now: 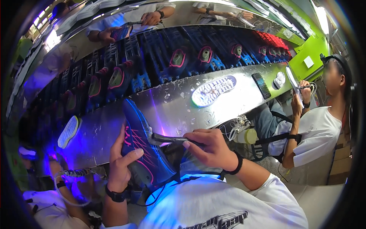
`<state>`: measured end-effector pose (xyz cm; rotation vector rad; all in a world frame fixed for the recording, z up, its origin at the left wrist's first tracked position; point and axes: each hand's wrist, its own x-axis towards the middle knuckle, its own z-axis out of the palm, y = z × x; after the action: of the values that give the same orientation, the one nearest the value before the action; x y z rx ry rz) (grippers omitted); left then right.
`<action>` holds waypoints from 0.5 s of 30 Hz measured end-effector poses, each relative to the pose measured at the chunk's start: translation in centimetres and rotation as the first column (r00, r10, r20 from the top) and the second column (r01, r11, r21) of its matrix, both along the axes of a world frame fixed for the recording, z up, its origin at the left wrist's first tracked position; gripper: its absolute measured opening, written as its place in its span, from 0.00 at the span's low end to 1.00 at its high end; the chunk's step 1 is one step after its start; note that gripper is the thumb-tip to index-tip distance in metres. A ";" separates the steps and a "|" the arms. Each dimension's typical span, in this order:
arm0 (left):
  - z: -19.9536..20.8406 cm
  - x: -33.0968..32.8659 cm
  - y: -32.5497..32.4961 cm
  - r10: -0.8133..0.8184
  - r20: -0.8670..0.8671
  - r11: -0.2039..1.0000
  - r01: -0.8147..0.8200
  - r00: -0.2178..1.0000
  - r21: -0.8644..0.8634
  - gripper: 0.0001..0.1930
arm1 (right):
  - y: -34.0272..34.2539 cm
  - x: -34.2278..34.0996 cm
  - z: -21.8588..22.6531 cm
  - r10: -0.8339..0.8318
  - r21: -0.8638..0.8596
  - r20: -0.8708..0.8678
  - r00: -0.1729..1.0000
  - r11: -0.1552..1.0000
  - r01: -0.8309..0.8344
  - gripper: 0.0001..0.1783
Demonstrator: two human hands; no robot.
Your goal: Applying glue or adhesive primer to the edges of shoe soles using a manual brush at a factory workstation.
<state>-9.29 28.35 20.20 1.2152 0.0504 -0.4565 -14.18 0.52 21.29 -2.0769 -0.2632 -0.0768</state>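
Observation:
My left hand (124, 160) grips a dark blue shoe upper (154, 162) with pink lines, its thumb lying across the side. The shoe is held tilted over the near edge of the bench, toe pointing away from me. In my right hand (213, 148) is a brush (169, 139) with a dark handle, held between thumb and fingers. Its pale bristle end touches the right side of the shoe, along the lower edge. Purple-blue light falls on the shoe.
A metal bench (179, 110) bears a white sole (214, 91), another sole (68, 131) at left and a phone (261, 86). Behind runs a conveyor (143, 82) carrying several shoes. At right, a co-worker (318, 128) holds a sole, near a yellowish pot (248, 136). Another person (57, 206) works lower left.

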 end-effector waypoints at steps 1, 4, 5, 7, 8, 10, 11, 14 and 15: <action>0.3 0.2 0.1 0.004 0.002 0.999 -0.004 1.000 -0.034 0.49 | 0.0 -0.1 0.1 0.004 0.003 -0.009 1.000 1.000 -0.004 0.10; -0.1 0.6 0.6 0.033 -0.003 0.997 -0.033 0.999 -0.071 0.48 | -0.3 -0.5 0.4 0.070 0.034 -0.021 0.997 0.997 -0.069 0.11; -0.6 0.8 0.9 0.067 -0.008 0.996 -0.067 0.998 -0.054 0.47 | -0.5 -0.6 0.5 0.091 0.052 -0.044 0.995 0.995 -0.089 0.11; -1.0 1.1 1.2 0.099 -0.015 0.994 -0.100 0.995 -0.036 0.46 | -0.9 -0.8 1.0 0.112 0.071 -0.070 0.991 0.992 -0.107 0.11; -1.1 1.3 1.4 0.119 -0.032 0.992 -0.120 0.992 -0.040 0.45 | -1.1 -0.8 1.3 0.133 0.051 -0.101 0.986 0.990 -0.128 0.12; -1.0 1.5 1.6 0.140 -0.048 0.989 -0.142 0.989 -0.042 0.44 | -1.4 -0.9 1.9 0.154 0.033 -0.132 0.979 0.988 -0.151 0.12; -0.9 1.7 1.6 0.128 -0.072 0.989 -0.132 0.989 -0.059 0.43 | -1.7 -1.1 2.1 0.153 0.028 -0.132 0.979 0.988 -0.150 0.12; -1.1 1.6 1.5 0.134 -0.132 0.986 -0.145 0.982 -0.080 0.38 | -1.9 -1.3 2.7 0.126 -0.008 -0.066 0.990 0.992 -0.127 0.12; -1.1 1.6 1.4 0.154 -0.168 0.982 -0.170 0.974 -0.081 0.35 | -2.0 -1.3 3.0 0.104 -0.037 0.001 0.995 0.994 -0.104 0.12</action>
<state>-7.72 29.74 19.08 1.0693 0.2620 -0.4086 -15.52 -1.44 24.24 -2.0957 -0.3763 -0.0120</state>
